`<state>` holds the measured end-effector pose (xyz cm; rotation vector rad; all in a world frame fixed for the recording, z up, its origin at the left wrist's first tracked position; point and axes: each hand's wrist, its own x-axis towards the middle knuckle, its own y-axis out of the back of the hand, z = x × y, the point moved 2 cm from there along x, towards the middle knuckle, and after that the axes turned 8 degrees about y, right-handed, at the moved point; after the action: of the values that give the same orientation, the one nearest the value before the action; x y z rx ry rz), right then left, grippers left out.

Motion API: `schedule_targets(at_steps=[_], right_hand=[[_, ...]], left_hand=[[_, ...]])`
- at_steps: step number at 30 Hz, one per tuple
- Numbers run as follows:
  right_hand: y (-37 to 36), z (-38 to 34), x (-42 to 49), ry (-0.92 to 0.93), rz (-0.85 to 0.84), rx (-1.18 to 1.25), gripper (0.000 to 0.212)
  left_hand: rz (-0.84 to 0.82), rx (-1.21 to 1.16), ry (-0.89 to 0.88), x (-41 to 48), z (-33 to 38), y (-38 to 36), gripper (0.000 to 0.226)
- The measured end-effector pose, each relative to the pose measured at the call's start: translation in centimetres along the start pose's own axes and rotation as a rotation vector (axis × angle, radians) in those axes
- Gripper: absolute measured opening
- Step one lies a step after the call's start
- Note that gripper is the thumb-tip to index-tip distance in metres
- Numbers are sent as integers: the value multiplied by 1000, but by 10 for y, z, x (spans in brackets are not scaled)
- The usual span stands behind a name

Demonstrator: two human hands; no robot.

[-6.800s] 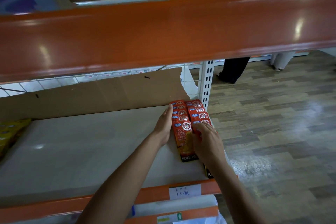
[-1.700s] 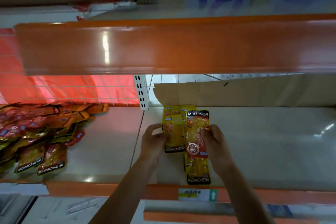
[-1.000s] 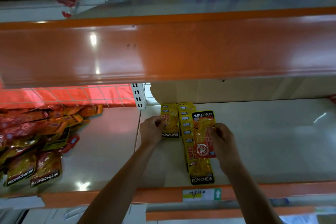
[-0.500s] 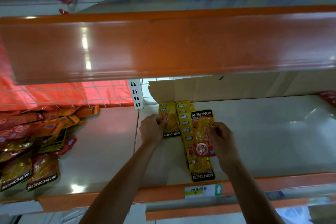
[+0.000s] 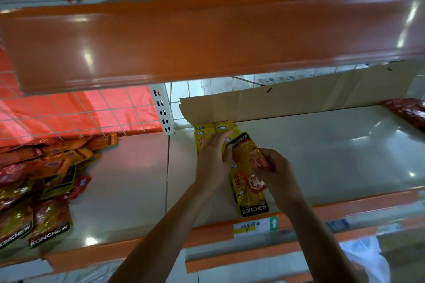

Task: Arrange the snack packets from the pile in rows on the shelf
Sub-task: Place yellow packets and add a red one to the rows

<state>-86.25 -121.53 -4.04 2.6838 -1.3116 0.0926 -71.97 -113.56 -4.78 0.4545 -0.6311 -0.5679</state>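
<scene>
Two rows of yellow snack packets (image 5: 202, 136) lie at the left end of the white shelf (image 5: 333, 156); the right row ends in a packet marked KONCHEW (image 5: 251, 202) near the front edge. My right hand (image 5: 277, 176) grips a yellow-orange packet (image 5: 246, 156), held tilted above the right row. My left hand (image 5: 213, 161) lies over the left row with its fingers stretched out, their tips touching the held packet's upper left edge. The pile of red and yellow packets (image 5: 34, 181) sits on the neighbouring shelf bay to the left.
An orange beam of the upper shelf (image 5: 207, 37) hangs low over the work area. Brown cardboard (image 5: 299, 101) lines the back. Red packets (image 5: 409, 111) lie at the far right. A white upright post (image 5: 163, 112) divides the bays, and a price label (image 5: 255, 225) sits on the front lip.
My left hand has uncurled from the left row and stretched towards the held packet. My right hand has tilted that packet to the left above the right row.
</scene>
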Motion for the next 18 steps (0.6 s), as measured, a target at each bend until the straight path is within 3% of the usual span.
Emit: schedule_targets(at_steps=[5,12,15,18], right_hand=[[27,3,-3,75,101,-83,48],[81,-10,-4,150,87,-272,39],[114,-10,-2,164,130,-328,30],[155,-10,-2,173,237,-359,36]], left_hand=[[-156,10,-164,-10,30,-18,51],[-216,228,-371,-16,72,-58,65],[-240,264,-436,-18,95,-83,60],[-244,233,-407,-20,121,-112,53]])
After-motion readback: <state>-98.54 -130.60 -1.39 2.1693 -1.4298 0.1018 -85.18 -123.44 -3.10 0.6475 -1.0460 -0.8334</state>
